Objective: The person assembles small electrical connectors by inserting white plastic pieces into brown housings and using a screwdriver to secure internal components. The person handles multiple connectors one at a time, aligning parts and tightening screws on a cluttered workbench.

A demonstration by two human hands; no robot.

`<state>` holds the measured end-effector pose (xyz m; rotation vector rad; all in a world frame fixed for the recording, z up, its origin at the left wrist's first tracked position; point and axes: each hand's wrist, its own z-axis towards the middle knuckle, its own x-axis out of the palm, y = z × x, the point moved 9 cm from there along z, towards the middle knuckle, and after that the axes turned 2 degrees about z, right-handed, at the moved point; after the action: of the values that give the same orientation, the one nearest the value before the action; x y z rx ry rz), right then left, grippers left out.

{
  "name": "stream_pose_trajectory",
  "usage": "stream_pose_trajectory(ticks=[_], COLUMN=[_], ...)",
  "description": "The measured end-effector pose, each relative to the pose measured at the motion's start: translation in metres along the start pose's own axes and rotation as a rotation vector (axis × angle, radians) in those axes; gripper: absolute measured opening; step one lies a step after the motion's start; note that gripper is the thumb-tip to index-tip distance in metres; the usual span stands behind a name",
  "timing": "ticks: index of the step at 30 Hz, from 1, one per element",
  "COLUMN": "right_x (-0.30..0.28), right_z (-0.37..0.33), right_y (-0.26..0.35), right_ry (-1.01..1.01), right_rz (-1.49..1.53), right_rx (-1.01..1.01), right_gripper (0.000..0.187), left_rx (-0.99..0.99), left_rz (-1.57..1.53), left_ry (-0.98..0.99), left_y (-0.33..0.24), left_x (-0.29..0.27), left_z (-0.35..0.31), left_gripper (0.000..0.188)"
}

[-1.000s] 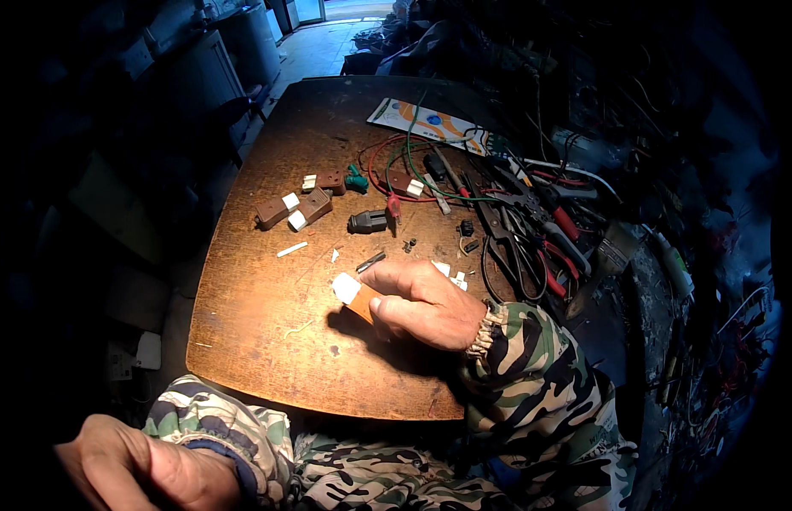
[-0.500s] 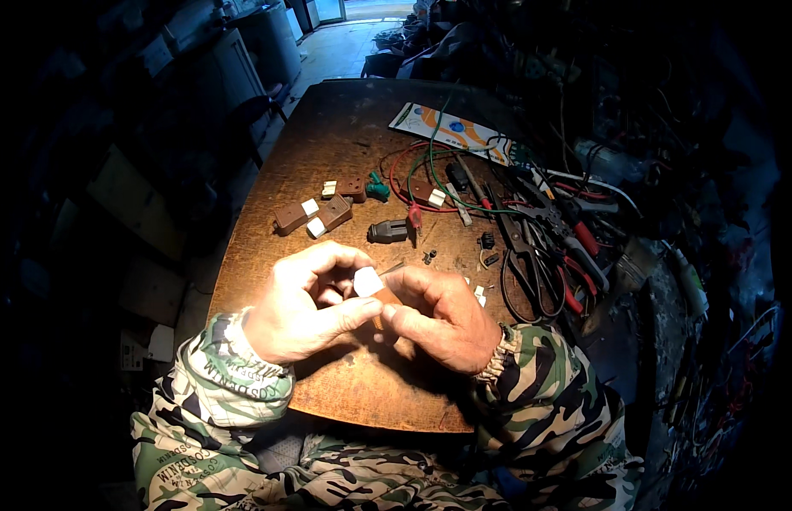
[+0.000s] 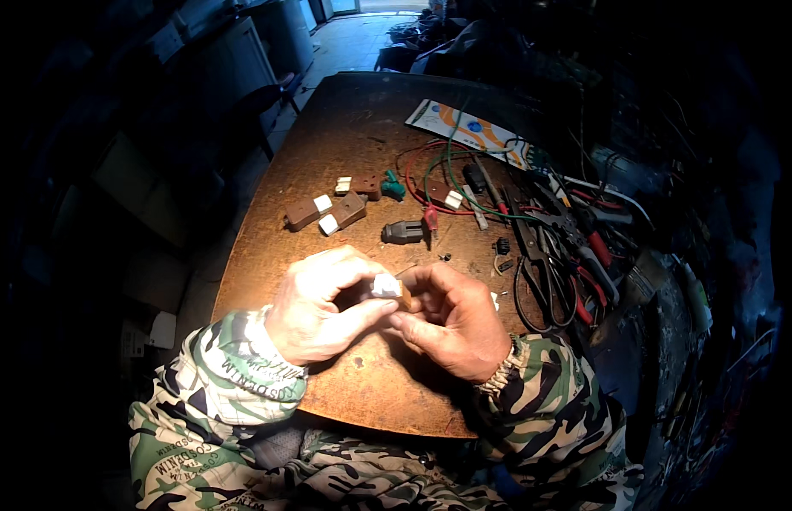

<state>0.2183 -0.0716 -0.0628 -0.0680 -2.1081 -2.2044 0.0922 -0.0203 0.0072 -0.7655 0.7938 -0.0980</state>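
My left hand [image 3: 324, 302] and my right hand [image 3: 456, 319] meet over the near part of the wooden table [image 3: 370, 383]. Between their fingertips they hold a small brown block with a white end piece [image 3: 387, 287], partly covered by the fingers. My left thumb and forefinger close on its white end, while my right fingers grip the brown side. Beyond the hands lie similar brown blocks with white ends [image 3: 347, 209]. A dark grey plug-like piece [image 3: 403, 232] rests near a red clip [image 3: 430, 218], and a green clip [image 3: 393, 186] is farther back.
Scissors with black handles [image 3: 545, 300], red-handled pliers [image 3: 594, 285] and other tools crowd the table's right side. Red and green wires [image 3: 443, 166] loop near a white-and-orange printed card [image 3: 470, 134]. Small black parts [image 3: 502, 246] lie right of centre. A dark stool [image 3: 264, 115] stands beyond the left edge.
The block has turned in my fingers, so its white end now points more level and less brown shows. The whole view has shifted slightly, with table items appearing farther right.
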Motion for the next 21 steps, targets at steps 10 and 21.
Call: stream_pose_trajectory(ticks=[10, 21], right_x=[-0.008, -0.008], right_z=[0.000, 0.003], right_y=[0.017, 0.015], right_ry=[-0.087, -0.056], right_rz=[-0.138, -0.098], right_rx=[-0.053, -0.088], right_gripper=[0.024, 0.018], left_rx=[0.033, 0.027], left_rz=[0.186, 0.241], left_ry=[-0.045, 0.015], left_y=[0.004, 0.004], left_x=[-0.002, 0.002], left_z=[-0.005, -0.006], left_gripper=[0.021, 0.027])
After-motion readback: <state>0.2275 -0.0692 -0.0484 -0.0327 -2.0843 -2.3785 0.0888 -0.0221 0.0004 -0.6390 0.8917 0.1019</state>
